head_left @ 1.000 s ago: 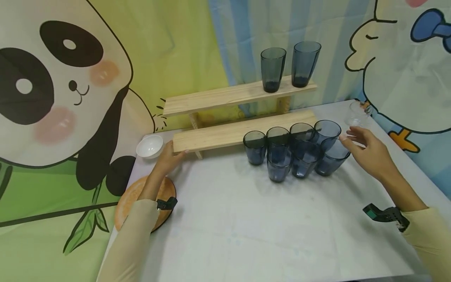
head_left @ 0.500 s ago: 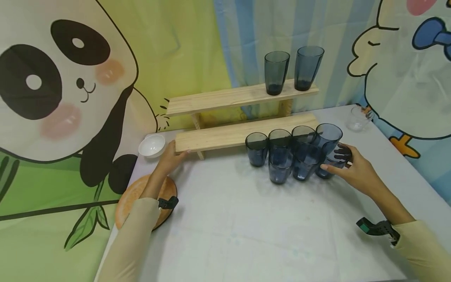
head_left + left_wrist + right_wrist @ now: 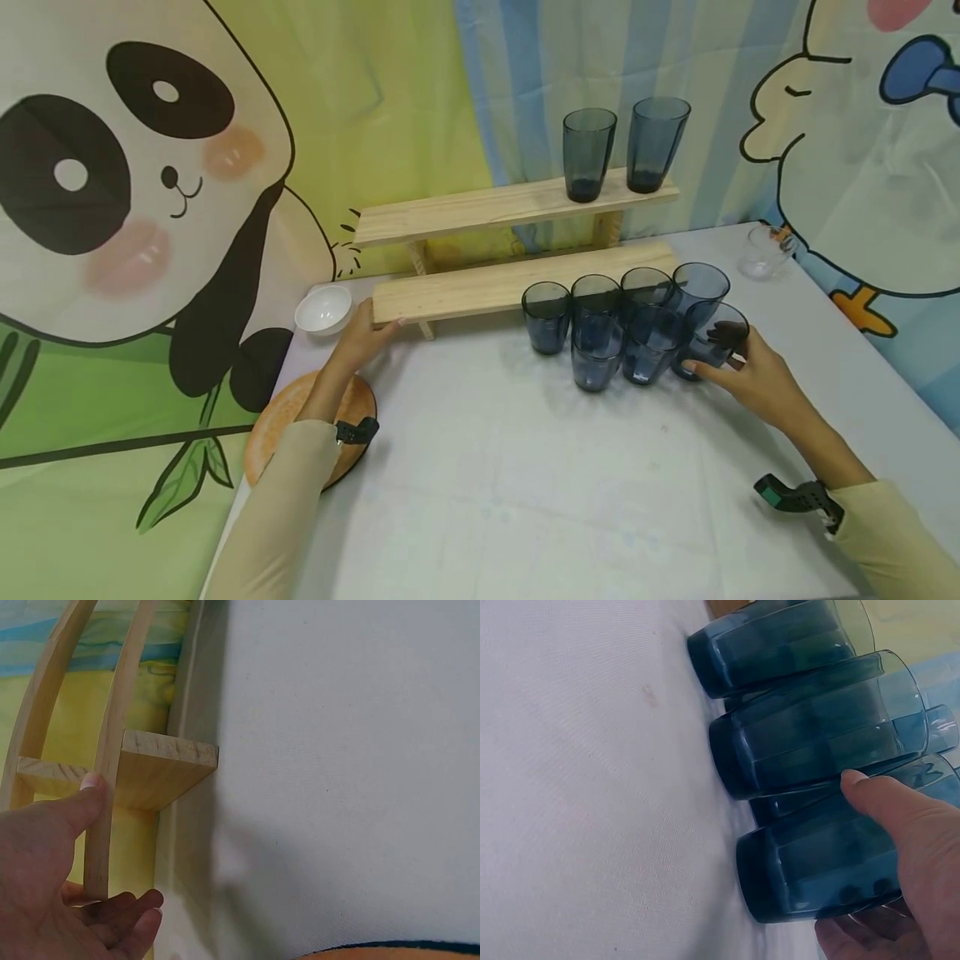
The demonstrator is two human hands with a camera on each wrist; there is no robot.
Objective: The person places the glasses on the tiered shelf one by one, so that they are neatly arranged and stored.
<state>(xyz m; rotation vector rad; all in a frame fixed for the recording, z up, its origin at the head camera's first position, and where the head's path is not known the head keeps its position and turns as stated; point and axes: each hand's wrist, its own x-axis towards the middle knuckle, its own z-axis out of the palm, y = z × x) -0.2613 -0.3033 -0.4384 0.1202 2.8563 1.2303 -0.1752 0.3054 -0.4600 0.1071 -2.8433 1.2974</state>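
Observation:
My left hand (image 3: 363, 340) grips the left end of the lower board of a two-tier wooden shelf (image 3: 457, 292). In the left wrist view its thumb (image 3: 94, 796) presses the board edge while the fingers curl beneath. My right hand (image 3: 759, 382) holds a blue-tinted drinking glass (image 3: 821, 862), the front right one of a tight cluster of upright glasses (image 3: 595, 362). The thumb lies on its near side; fingers behind show through the glass. Two similar glasses (image 3: 588, 158) stand on the upper board's right part.
A white bowl (image 3: 324, 311) sits left of the shelf. An orange round plate-like item (image 3: 352, 408) lies partly under my left forearm. A clear glass vessel (image 3: 761, 254) stands at the back right of the white table (image 3: 525, 500). Printed curtains hang behind.
My right hand has moved left and down onto the front right glass and now has its fingers around it. The left hand keeps its hold on the shelf.

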